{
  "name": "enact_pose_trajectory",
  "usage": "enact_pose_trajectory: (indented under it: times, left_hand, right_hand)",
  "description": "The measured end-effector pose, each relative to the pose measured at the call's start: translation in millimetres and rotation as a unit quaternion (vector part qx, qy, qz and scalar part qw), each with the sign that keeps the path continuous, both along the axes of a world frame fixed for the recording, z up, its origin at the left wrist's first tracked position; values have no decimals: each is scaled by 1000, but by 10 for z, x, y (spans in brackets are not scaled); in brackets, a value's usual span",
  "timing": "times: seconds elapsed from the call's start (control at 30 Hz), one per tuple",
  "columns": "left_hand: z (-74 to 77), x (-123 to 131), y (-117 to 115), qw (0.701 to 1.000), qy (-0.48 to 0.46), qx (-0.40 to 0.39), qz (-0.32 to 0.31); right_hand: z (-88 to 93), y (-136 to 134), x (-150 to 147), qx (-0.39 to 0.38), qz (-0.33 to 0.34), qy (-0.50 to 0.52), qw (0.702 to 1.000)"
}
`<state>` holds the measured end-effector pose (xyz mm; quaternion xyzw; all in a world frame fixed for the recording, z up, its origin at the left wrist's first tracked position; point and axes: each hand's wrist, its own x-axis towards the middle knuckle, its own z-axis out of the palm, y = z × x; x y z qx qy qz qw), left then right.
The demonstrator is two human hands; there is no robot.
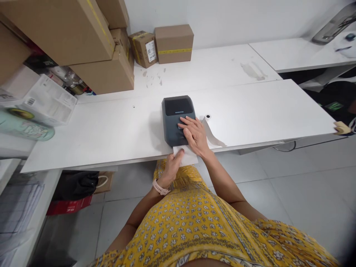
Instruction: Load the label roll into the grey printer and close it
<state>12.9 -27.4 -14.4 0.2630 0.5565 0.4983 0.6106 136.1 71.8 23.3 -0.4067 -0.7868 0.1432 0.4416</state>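
Observation:
A dark blue-grey label printer [172, 122] with a black glossy window sits near the front edge of the white table. White paper [187, 158] sticks out from the printer's front, over the table edge. My left hand [174, 165] pinches this paper at its left side, thumb on top. Flat on the printer's top rests my right hand [194, 134], fingers spread and holding nothing. To the right of that hand, a small white paper roll [208, 118] lies with its strip [213, 137] trailing to the table edge.
Cardboard boxes [102, 74] are stacked at the back left, and two smaller ones [174, 44] stand against the wall. A white carton [51, 98] and a mint-green bottle [30, 126] lie at the far left. A clear bottle [332, 27] lies at the far right.

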Motion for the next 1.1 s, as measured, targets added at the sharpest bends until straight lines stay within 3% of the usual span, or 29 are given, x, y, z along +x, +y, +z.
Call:
enact_pose_trajectory:
  times: [0.13, 0.23, 0.33, 0.43, 0.5, 0.6, 0.67, 0.77, 0.9, 1.0, 1.1]
  left_hand:
    - [25, -60, -28, 999, 16, 15, -24]
    - [33, -180, -73, 996, 83, 28, -32]
    - [52, -345, -91, 980, 182, 81, 25]
    - [125, -484, -32, 942, 277, 152, 115]
    - [215, -524, 55, 904, 346, 215, 132]
    - [374, -494, 223, 854, 422, 293, 83]
    - [442, -439, 329, 844, 437, 310, 40]
    - [418, -370, 428, 860, 410, 304, 1]
    - [225, -346, 441, 920, 296, 257, -12]
    - [102, -349, 422, 947, 231, 225, -1]
    - [43, -348, 428, 947, 235, 218, 12]
  right_hand:
    - [-72, 19, -7, 16, -3, 28, 999]
    - [-130, 31, -30, 50, -20, 46, 998]
    - [-121, 24, -70, 68, -37, 18, 997]
    - [-60, 16, -96, 72, -49, -26, 996]
    - [-30, 23, -92, 79, -47, -49, 995]
    - [-33, 44, -54, 96, -31, -78, 992]
    - [-57, 52, -22, 101, -25, -92, 990]
    - [-92, 51, 14, 94, -25, -95, 991]
    - [-132, 38, 19, 67, -20, -59, 996]
    - [-209, -2, -4, 49, -25, 29, 998]
    - [-339, -84, -39, -31, -72, 162, 984]
